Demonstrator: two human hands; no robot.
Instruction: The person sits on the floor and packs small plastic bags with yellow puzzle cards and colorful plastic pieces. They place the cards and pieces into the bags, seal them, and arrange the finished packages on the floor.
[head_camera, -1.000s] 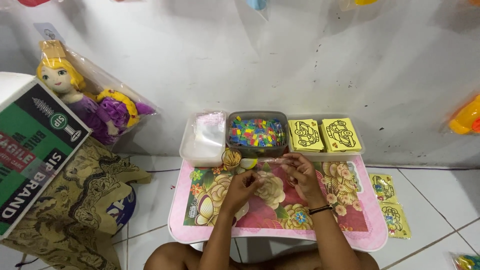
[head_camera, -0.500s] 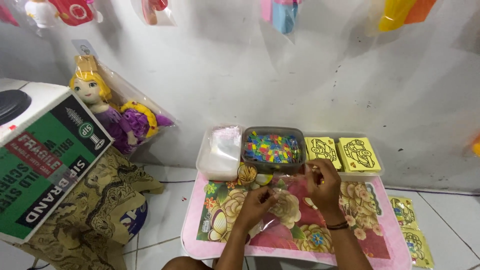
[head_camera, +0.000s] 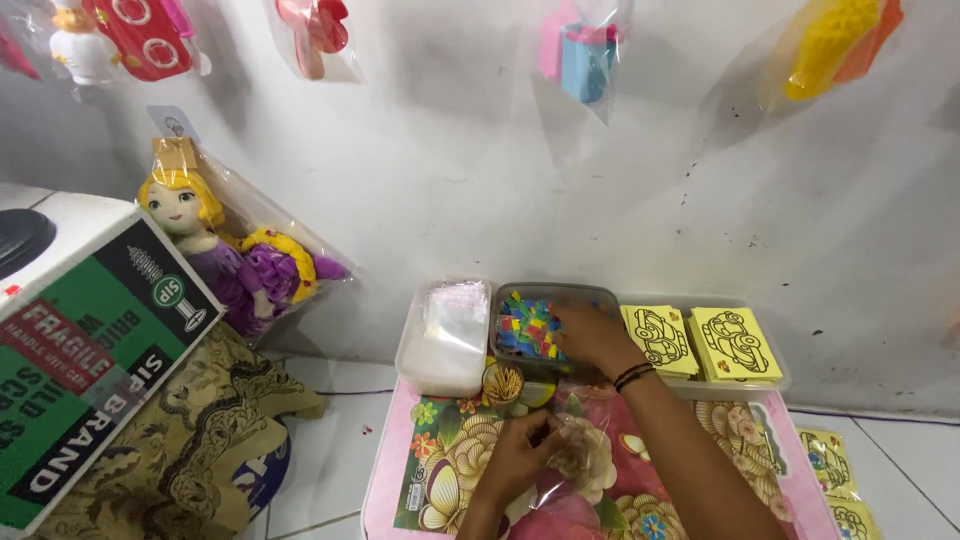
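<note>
Our right hand (head_camera: 588, 335) reaches into the tray (head_camera: 540, 325) of coloured chips, fingers curled among them. In front of the tray, our left hand (head_camera: 520, 452) pinches a clear bag (head_camera: 580, 455) on the bench (head_camera: 440, 470).

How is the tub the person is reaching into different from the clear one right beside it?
The dark tub holds a heap of small bright pieces in many colours; the clear tub holds only pale, clear plastic bags. The dark tub has smoky grey walls, the clear tub whitish see-through ones. The right hand reaches into the dark tub; no hand touches the clear tub. Both are rectangular, lidless, and sit side by side against the wall.
</note>
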